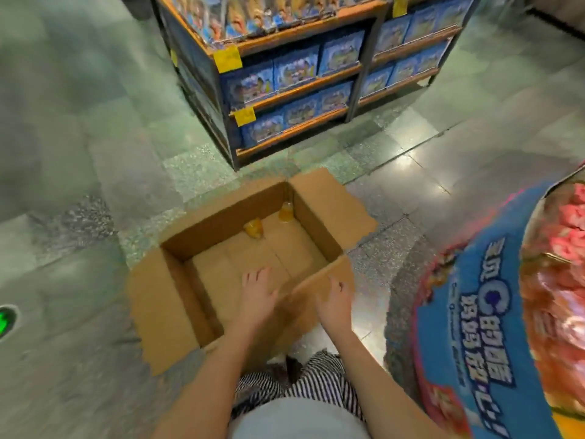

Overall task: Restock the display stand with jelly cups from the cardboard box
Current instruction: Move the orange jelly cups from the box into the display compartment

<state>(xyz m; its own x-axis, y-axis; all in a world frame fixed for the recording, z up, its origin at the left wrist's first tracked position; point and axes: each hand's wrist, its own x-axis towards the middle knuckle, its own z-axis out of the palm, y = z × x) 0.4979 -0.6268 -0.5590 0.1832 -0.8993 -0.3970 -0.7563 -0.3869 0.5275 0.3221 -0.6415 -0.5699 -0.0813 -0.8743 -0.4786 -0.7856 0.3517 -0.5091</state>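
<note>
Floor (pixel 95 137) is grey-green speckled stone tile, shiny enough to catch the ceiling lights over at 2 o'clock. The cardboard box (pixel 164 299) sits open on it right in front of me, all flaps folded out. Two orange jelly cups (pixel 254 228) are on its bottom up at the far end, roughly 12 o'clock from my hands: one near the far wall, the other (pixel 286 211) tucked into the far corner.

My left hand (pixel 258 294) is down inside the box with the fingers spread, holding nothing. My right hand (pixel 335 304) is at the near right wall, fingers loose and empty too. I can't tell if it's actually touching the cardboard.

The display stand (pixel 474 327) is the round blue thing at 4 o'clock, with pink packs (pixel 569 223) piled inside. The frame chops most of it off, so I only get part of the rim and the printed side.

At 12 o'clock there's a shelf unit (pixel 294 87) with orange ledges, full of blue boxes and yellow tags (pixel 227 59). It's all too blurry to read. There's a green glow (pixel 4 321) at 8 o'clock, cut by the edge, no idea what it is. My striped trousers (pixel 319 381) show at 6.
</note>
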